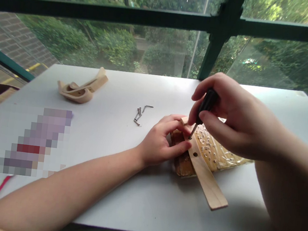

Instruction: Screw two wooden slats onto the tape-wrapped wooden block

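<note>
The right hand (223, 116) is curling around the black handle of a screwdriver (207, 105), thumb and fingers closing on it, while the shaft is slanting down to a hole in the wooden strip (209, 183). The left hand (160, 140) is pinching the strip's upper part, thumb and fingers bent and pressing on it. The strip is lying across a tape-wrapped block (211, 148) on the worktop (107, 184), its near end jutting past the block. Loose screws (139, 114) are lying near the left hand.
</note>
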`<state>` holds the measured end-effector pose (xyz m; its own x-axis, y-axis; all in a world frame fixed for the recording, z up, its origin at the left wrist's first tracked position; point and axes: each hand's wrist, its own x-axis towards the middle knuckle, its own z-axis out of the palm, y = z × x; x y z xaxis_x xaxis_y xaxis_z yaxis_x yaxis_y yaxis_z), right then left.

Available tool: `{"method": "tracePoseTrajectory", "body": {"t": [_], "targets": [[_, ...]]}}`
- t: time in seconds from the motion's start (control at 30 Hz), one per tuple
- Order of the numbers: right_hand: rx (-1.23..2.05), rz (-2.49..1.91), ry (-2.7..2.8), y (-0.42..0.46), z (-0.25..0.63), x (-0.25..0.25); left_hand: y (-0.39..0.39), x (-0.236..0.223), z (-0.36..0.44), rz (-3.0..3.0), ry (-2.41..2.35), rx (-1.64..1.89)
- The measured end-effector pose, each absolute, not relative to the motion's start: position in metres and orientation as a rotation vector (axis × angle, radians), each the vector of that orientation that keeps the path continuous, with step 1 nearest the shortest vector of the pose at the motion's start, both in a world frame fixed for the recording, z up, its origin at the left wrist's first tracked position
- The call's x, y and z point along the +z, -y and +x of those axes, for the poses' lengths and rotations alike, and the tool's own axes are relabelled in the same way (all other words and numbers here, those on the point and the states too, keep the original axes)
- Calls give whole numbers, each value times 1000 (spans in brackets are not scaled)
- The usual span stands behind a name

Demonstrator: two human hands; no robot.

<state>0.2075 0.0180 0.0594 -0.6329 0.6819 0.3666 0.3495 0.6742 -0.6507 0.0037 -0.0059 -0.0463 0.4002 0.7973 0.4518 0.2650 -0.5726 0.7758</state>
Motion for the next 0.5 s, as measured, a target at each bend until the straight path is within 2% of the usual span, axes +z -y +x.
{"method": "tracePoseTrajectory", "body": {"t": [0.3,0.5], "targets": [[448,-740,2377,-21,210,61,5,-44,4,2055,-880,1142],[407,-731,2364,-24,209,57,6,-43,5,2060,-905,1146]]}}
